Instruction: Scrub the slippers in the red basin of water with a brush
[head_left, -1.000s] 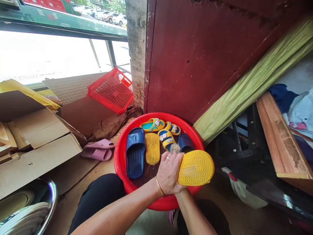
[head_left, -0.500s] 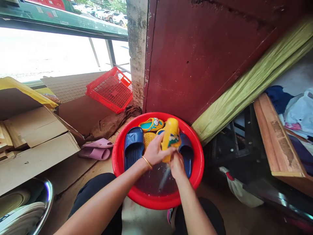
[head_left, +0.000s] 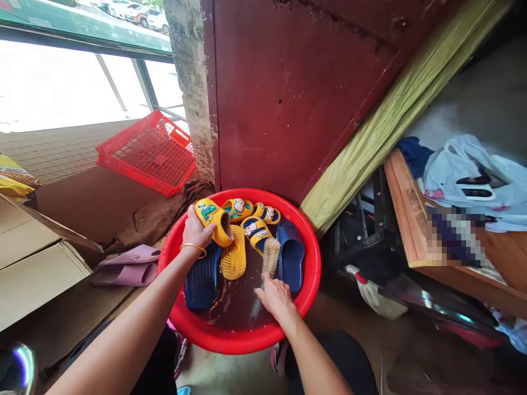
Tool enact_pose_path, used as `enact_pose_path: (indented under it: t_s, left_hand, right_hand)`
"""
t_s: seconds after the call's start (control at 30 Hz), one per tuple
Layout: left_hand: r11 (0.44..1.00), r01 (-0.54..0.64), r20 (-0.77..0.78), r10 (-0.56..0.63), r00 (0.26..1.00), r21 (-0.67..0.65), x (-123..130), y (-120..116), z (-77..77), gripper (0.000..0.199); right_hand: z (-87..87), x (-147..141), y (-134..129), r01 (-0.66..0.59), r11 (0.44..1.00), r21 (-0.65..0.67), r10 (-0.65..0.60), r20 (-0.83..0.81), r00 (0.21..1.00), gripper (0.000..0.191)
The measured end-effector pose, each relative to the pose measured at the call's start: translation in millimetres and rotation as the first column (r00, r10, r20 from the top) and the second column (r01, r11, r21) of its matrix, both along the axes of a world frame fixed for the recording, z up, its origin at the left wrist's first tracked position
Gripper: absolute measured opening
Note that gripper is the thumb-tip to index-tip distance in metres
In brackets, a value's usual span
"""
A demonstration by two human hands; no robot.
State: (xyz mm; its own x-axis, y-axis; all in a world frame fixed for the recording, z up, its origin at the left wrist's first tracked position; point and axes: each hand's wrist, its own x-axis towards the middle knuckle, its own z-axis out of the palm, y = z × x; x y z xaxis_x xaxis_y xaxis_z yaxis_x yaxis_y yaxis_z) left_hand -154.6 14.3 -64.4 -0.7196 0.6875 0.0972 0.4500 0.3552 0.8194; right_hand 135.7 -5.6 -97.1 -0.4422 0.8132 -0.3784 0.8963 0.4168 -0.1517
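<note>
Watching our left hand (head_left: pixel 195 231) near the left rim of the red basin (head_left: pixel 242 340), we see its fingers (head_left: pixel 190 222) clenched around a yellow slipper (head_left: pixel 212 222), held just above a navy slide (head_left: pixel 201 285). Wet plastic is slick, so a loose grip could let the slipper drop and throw water over the rim towards the pink slippers (head_left: pixel 125 266) and the cardboard box (head_left: pixel 37 263). Our right hand (head_left: pixel 276 299) sits low over the middle of the basin, its fingers spread just below the brush (head_left: pixel 270 257), whose bristles lean on a second yellow slipper (head_left: pixel 252 233). We cannot tell whether those fingers have hold of the brush; if they do not, it could slide into the water. The basin rests on the floor with its far rim close to the wall, and hard pressure on the near rim could tip it.
</note>
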Motion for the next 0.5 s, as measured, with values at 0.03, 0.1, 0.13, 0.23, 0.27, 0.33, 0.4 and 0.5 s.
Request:
enact_pose_path:
  t_s: [0.03,0.1,0.13,0.23,0.27,0.33,0.4,0.5]
  left_hand:
    - [0.997,0.023,-0.141,-0.033,0.989,-0.074,3.9,-2.4,-0.2,0.082]
    - [0.971,0.077,-0.283,-0.142,0.949,-0.227,11.4,-7.6,-3.5,0.072]
    - [0.946,0.116,-0.305,-0.212,0.929,-0.304,14.5,-10.2,-6.9,0.066]
    - [0.867,0.200,-0.313,-0.367,0.876,-0.456,18.5,-16.8,-20.7,0.059]
    - [0.851,0.211,-0.319,-0.394,0.862,-0.481,18.3,-18.7,-25.4,0.060]
    - [0.824,0.227,-0.318,-0.433,0.844,-0.520,17.2,-21.8,-32.6,0.061]
    - [0.804,0.246,-0.314,-0.465,0.828,-0.542,17.3,-24.5,-36.1,0.063]
    - [0.779,0.270,-0.305,-0.502,0.809,-0.565,21.6,-28.5,-35.3,0.071]
  right_hand:
    - [-5.7,-2.3,-3.6,-0.006,1.000,0.001,0.006,0.005,1.000,0.054]
    - [-13.9,-4.7,-5.2,-0.002,1.000,-0.011,0.002,0.011,1.000,0.068]
    - [-16.4,-4.9,-3.8,0.006,1.000,-0.031,-0.006,0.009,1.000,0.073]
    - [-20.4,-3.6,3.5,0.011,0.993,-0.114,-0.014,-0.018,1.000,0.073]
    - [-21.5,-3.3,5.3,0.009,0.991,-0.134,-0.012,-0.024,1.000,0.067]
    - [-24.5,-3.6,6.6,-0.006,0.987,-0.162,0.000,-0.034,0.999,0.054]
    - [-28.1,-5.1,5.1,-0.013,0.984,-0.176,0.008,-0.034,0.999,0.047]
    - [-32.8,-7.5,0.7,-0.002,0.985,-0.170,-0.003,-0.029,1.000,0.043]
